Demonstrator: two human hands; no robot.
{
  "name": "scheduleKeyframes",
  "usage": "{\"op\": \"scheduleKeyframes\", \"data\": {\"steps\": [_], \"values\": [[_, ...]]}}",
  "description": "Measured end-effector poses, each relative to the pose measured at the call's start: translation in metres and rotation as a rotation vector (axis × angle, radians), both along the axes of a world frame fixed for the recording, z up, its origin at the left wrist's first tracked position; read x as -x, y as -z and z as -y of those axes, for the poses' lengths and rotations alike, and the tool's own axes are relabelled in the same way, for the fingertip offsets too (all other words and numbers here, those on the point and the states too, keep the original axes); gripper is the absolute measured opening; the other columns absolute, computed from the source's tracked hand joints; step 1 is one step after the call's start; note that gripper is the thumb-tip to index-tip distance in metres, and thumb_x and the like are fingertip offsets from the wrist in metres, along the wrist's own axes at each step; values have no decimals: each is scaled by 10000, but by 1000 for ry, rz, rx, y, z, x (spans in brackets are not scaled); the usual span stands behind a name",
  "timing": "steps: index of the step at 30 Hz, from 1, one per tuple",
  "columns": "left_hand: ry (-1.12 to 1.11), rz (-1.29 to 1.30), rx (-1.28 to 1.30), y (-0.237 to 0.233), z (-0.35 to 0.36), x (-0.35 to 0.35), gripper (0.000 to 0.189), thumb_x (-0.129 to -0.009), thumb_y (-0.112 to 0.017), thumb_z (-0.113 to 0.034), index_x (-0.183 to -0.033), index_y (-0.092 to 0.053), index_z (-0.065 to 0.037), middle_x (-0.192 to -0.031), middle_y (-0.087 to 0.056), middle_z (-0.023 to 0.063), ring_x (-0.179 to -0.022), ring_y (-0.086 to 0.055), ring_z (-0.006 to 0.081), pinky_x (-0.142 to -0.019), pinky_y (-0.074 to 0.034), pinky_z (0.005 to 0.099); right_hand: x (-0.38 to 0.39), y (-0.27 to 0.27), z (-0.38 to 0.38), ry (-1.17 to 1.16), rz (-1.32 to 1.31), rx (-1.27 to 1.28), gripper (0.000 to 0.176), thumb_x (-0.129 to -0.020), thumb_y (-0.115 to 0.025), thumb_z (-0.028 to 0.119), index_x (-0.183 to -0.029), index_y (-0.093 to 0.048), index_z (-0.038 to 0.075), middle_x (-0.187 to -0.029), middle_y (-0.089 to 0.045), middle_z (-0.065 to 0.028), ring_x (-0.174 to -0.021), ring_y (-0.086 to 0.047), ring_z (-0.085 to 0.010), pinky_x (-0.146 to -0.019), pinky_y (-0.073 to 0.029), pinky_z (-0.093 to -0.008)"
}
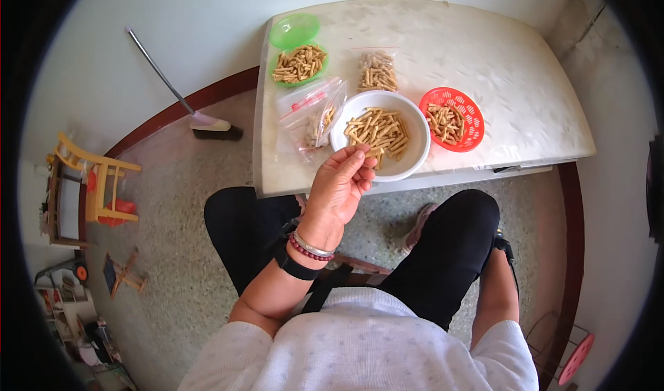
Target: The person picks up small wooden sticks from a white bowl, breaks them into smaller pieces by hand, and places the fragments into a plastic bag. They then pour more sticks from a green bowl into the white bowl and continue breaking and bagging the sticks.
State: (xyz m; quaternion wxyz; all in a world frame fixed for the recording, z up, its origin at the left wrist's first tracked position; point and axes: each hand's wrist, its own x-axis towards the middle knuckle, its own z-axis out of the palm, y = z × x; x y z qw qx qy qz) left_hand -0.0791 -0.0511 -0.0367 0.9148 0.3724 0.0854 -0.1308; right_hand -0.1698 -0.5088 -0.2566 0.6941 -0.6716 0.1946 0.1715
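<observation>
My left hand (341,183) is raised at the near rim of a white bowl (339,139). Its thumb and fingers are pinched on a short dried stick piece (375,153). Many similar tan stick pieces (379,129) lie loose inside the bowl. Just left of the bowl, a clear zip bag (299,114) with a red seal lies on the tabletop, some pieces in it. My right forearm (495,284) hangs beside my right knee, and the hand itself is hidden behind the leg.
On the pale table (484,52) are a green basket (294,31) of sticks, a filled clear bag (377,71) and a red basket (470,107) of sticks. A broom (207,123) leans on the wall at left. A wooden chair (104,177) and a small folding stool (123,275) stand farther left.
</observation>
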Motion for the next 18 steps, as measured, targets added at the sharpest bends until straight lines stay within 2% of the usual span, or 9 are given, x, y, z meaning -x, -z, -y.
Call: {"op": "scheduleKeyframes", "data": {"steps": [3, 7, 18], "values": [[-2, -62, -32, 4, 1, 3, 179, -869, -619, -97, -1043, -629, -56, -844, -654, 56, -623, -577, 93, -545, -449, 216, 2, 1, -1, 5, -2, -7, 342, -888, -522, 280, -1073, -621, 10, -1035, -658, -80, -934, -580, -159, -810, -463, -323], [37, -114, 30, 9, 0, 3, 248, -873, -581, -61, -1119, -604, -48, -883, -637, 40, -675, -562, 96, -567, -441, 221, 5, 0, 0, 14, -9, -13, 339, -887, -523, 277, -1074, -620, 12, -1030, -658, -79, -926, -581, -157, -805, -464, -322], [90, -165, 16, 4, 4, 7, 242, -871, -565, -59, -1109, -607, -58, -839, -601, -4, -693, -526, 94, -602, -425, 227, 11, 3, -6, 14, -9, -35, 330, -884, -526, 267, -1076, -619, 15, -1015, -661, -76, -903, -585, -154, -789, -467, -319]]}}
